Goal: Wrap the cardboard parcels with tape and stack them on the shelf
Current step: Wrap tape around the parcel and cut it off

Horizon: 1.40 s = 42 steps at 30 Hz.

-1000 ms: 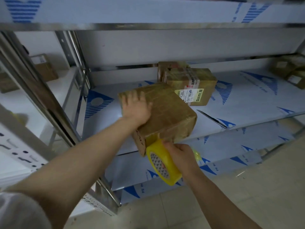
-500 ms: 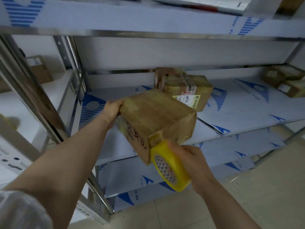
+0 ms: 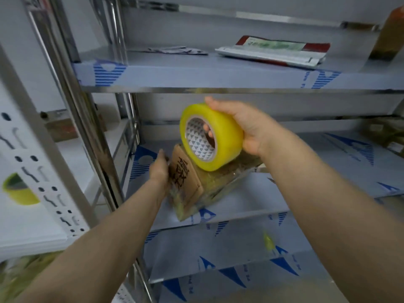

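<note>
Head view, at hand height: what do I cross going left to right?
yellow roll on the side rack → steel upright → left hand → tape roll → right hand → brown parcels, blurred, far right. The cardboard parcel lies under the tape roll, so it is left out.

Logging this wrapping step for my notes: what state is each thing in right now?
Tape roll: held over the parcel by the right hand, a finger through its core.
Parcel: tilted, glossy with tape, at the middle shelf's front edge.
Left hand: flat against the parcel's left side.
Packet: lying flat on the upper shelf.
</note>
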### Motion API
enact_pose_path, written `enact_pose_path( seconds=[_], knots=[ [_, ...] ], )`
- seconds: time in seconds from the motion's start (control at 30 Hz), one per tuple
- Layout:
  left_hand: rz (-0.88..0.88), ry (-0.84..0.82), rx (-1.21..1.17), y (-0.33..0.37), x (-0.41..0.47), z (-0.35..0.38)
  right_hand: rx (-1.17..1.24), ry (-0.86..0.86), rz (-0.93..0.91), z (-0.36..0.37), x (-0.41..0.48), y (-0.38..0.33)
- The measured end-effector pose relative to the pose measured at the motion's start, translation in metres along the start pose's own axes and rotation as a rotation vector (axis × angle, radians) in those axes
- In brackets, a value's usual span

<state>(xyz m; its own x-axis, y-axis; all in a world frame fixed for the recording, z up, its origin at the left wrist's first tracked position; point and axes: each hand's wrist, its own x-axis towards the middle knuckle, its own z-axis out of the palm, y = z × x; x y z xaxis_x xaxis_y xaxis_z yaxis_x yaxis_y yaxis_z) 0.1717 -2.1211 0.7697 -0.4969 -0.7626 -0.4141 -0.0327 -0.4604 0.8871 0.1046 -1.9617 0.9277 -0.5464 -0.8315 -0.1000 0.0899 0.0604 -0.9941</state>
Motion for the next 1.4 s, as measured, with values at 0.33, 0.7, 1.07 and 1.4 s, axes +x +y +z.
enact_pose_path(
  seconds=[0.33, 0.7, 1.07, 1.4],
  knots=[
    [0.472, -0.117, -0.126, 0.026, -0.014, 0.018, 0.159, 0.077, -0.175, 0.025, 0.039, 0.033],
    [0.481, -0.027, -0.033, 0.018, -0.005, 0.019, 0.112, 0.180, -0.226, 0.028, 0.047, 0.047],
    [0.576, 0.080, 0.155, 0.027, 0.009, 0.023, 0.115, 0.117, -0.162, 0.020, -0.010, 0.020],
    [0.646, 0.052, 0.224, 0.027, 0.008, 0.024, -0.092, 0.174, -0.163, 0.011, -0.058, 0.032]
  ],
)
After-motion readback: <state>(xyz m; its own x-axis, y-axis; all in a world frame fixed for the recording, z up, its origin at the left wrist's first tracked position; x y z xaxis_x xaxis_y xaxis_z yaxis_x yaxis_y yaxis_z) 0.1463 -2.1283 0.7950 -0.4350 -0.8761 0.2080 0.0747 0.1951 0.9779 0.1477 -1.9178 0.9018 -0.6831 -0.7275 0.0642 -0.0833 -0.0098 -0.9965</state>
